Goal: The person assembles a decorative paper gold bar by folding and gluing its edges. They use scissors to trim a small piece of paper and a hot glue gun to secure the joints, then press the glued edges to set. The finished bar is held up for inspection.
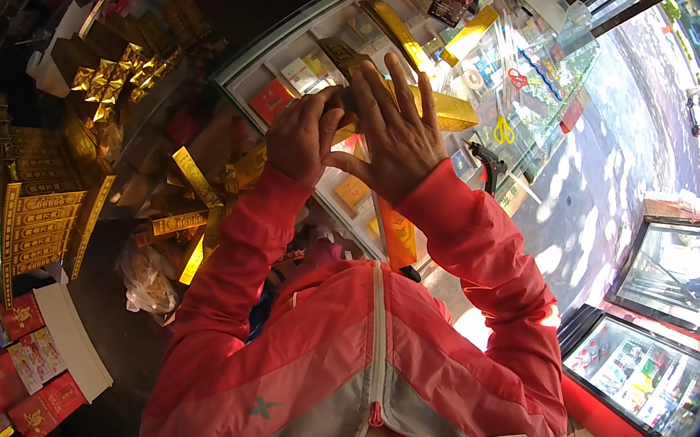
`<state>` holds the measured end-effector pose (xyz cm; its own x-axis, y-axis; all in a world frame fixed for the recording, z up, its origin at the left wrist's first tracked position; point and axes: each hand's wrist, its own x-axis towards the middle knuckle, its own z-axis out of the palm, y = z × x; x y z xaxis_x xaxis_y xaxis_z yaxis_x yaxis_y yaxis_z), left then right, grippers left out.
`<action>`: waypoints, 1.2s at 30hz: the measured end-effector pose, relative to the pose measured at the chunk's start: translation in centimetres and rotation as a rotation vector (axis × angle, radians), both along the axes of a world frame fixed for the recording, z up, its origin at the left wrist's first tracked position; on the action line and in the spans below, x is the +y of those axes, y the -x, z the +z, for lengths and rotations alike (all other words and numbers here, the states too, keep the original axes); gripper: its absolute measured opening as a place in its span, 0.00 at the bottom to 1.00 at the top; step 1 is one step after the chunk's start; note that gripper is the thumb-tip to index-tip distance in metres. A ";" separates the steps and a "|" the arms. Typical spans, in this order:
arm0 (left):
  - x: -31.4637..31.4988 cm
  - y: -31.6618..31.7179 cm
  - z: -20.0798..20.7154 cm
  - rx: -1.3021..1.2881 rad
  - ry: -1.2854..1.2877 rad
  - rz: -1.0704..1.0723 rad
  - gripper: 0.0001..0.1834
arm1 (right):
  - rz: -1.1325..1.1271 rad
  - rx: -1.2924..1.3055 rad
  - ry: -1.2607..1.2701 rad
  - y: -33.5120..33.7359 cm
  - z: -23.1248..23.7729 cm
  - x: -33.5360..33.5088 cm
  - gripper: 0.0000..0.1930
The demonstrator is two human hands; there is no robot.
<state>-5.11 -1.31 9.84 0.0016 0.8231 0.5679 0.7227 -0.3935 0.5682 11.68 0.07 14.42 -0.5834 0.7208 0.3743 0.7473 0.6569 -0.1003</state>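
Observation:
Both hands meet over a glass counter [249, 77], working at a folded gold-paper piece [344, 134] that shows between them. My left hand [301, 134] is closed, fingers curled around the near end of that piece, which they partly hide. My right hand [395, 130] lies across the gold paper with its fingers stretched out and apart. A longer gold bar-shaped fold [447, 111] sticks out beyond the right fingers. Farther along the glass rest another gold strip [396, 34] and a flat gold piece [470, 36].
Yellow scissors [504, 131], red-handled scissors [517, 78] and a tape roll [472, 78] lie on the counter's right. Gold folded strips [193, 177] are heaped by my left arm. A large gold paper structure [38, 217] and red boxes [51, 404] stand left; a glass-topped freezer [634, 374] stands right.

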 end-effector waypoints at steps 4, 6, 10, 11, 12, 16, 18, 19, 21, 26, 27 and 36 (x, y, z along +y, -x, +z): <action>0.2 0.1 -0.1 0.016 0.004 -0.005 0.15 | 0.001 0.080 0.001 -0.3 0.7 -0.1 0.52; 0.2 0.0 -0.3 0.002 -0.004 -0.007 0.15 | 0.005 0.122 -0.023 -0.6 1.0 -0.1 0.51; 0.4 0.0 -0.5 -0.005 -0.012 0.000 0.15 | -0.005 -0.017 0.006 -0.7 0.8 0.1 0.51; 0.4 0.1 -0.5 -0.006 -0.008 0.004 0.15 | 0.000 -0.024 0.005 -0.6 0.7 0.1 0.51; 0.3 0.1 -0.5 -0.006 -0.003 0.005 0.15 | 0.004 -0.031 0.007 -0.6 0.5 0.0 0.51; 0.2 0.3 -0.2 -0.013 0.002 -0.013 0.15 | -0.007 0.002 0.042 -0.2 0.7 0.0 0.50; 0.3 0.3 -0.2 -0.013 -0.003 -0.028 0.15 | -0.036 0.016 0.100 -0.5 1.4 0.1 0.47; 0.3 0.3 -0.2 -0.010 -0.008 -0.026 0.15 | -0.009 0.187 0.040 -0.9 1.9 0.2 0.46; 0.2 0.5 -0.3 0.000 -0.012 -0.019 0.14 | -0.013 0.426 0.035 -2.7 2.9 0.4 0.43; 0.5 1.3 -0.6 -0.046 0.019 -0.072 0.14 | -0.215 0.766 0.216 -5.8 1.9 -2.0 0.07; 0.6 1.4 -0.7 -0.050 0.031 -0.077 0.14 | -0.304 0.807 0.366 -5.9 1.1 -2.7 0.11; 0.9 2.0 -0.8 -0.132 0.055 -0.106 0.15 | -0.282 0.619 0.582 -4.6 -4.3 -5.3 0.18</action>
